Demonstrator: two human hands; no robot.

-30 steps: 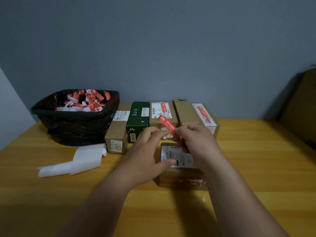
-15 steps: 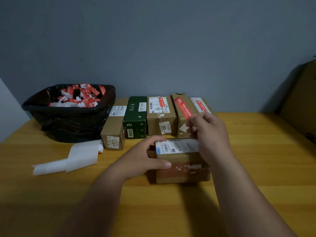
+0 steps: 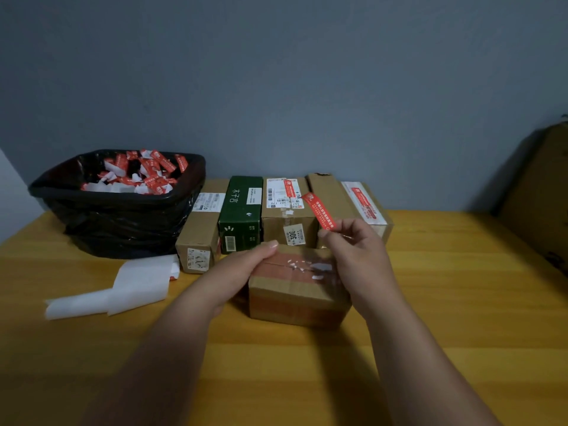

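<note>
Pinched between the right hand's (image 3: 356, 256) fingertips, a red sticker (image 3: 319, 212) stands tilted above the cardboard box (image 3: 295, 298) on the wooden table (image 3: 461, 302). Left hand (image 3: 246, 265) grips the box's left top edge, fingers curled over it. Behind stand a row of parcels (image 3: 242, 210) and a black bin (image 3: 123, 210).

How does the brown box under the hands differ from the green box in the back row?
The brown box is plain cardboard with tape; the green box is dark green with white print. The brown box's top shows only torn white label scraps, the green box's an intact white label. The left hand grips the brown box, alone in front; the green box stands untouched between cardboard boxes. Both sit closed on the table.
</note>
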